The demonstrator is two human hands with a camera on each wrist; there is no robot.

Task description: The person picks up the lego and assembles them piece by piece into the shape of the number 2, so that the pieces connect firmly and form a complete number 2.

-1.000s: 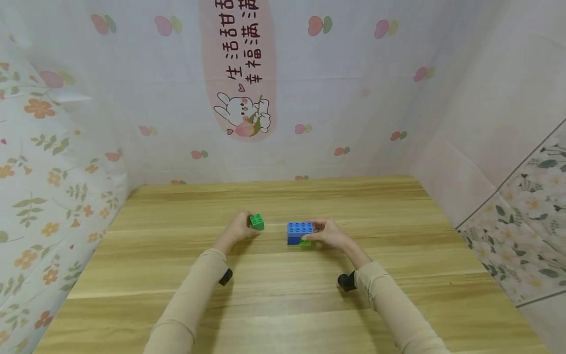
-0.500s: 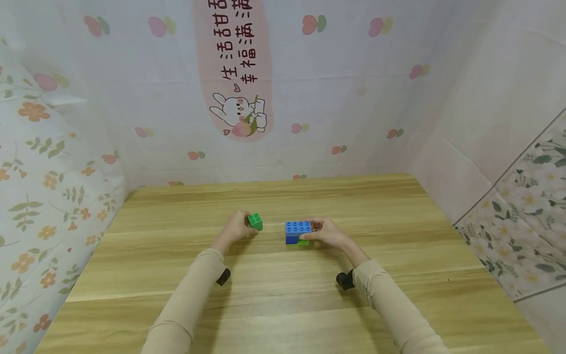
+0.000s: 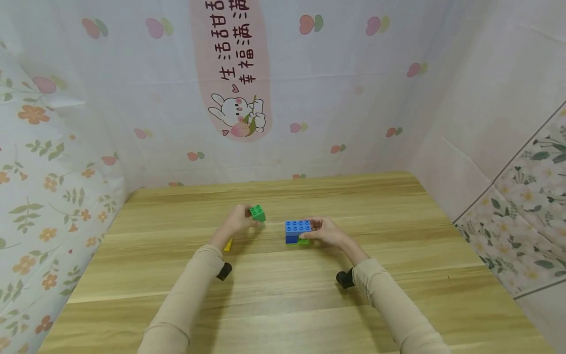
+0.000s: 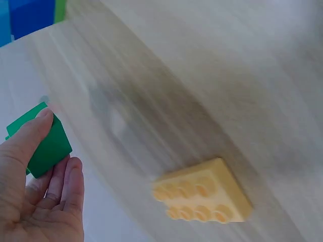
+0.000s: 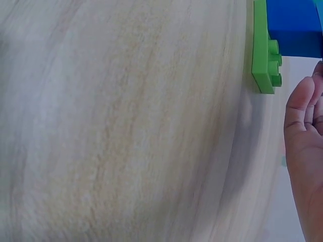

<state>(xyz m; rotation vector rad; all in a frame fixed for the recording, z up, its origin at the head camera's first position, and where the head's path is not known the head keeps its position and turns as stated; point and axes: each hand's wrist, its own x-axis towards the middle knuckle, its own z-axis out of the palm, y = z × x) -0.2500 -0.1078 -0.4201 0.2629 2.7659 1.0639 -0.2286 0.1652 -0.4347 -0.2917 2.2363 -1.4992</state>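
Observation:
My left hand (image 3: 236, 221) pinches a green toy building brick (image 3: 257, 213) between thumb and fingers. In the left wrist view the brick (image 4: 48, 143) is tilted, clear of the wooden surface. To its right, my right hand (image 3: 328, 232) grips a small stack from its right side, the thumb along the front. A light blue brick (image 3: 298, 227) with two rows of studs tops the stack. Under it sits a darker blue brick (image 3: 291, 239) on a flat lime green base piece (image 5: 260, 55), whose end studs show in the right wrist view.
A yellow brick (image 4: 207, 194) lies on the wooden table (image 3: 274, 305) close to my left wrist; the head view shows only a sliver of it. Patterned cloth (image 3: 283, 98) hangs behind the table's far edge and at both sides.
My left hand has lifted the green brick and moved slightly away from me, uncovering part of the yellow brick. My right hand and the stack have stayed nearly still; the head view has shifted slightly.

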